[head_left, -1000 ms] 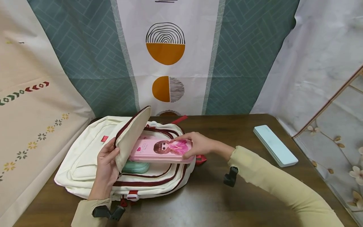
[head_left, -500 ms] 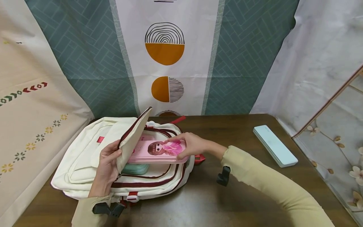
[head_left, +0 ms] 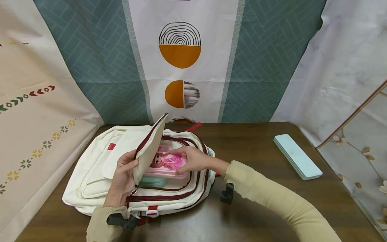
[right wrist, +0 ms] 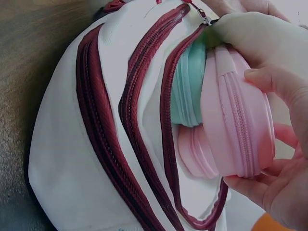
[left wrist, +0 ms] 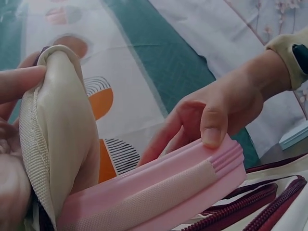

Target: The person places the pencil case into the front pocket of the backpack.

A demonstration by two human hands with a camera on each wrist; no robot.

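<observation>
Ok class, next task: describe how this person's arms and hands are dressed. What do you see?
The left hand and right hand are bare, without gloves. The left sleeve and right sleeve are plain pale yellow-beige, with soft creases on the right one. A small, angular black device sits at each cuff: left device, right device. No cables show.

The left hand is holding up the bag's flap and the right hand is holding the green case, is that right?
No, the right hand holds a pink case, not the green case; the head view shows it. The left hand does hold up the flap.
</observation>
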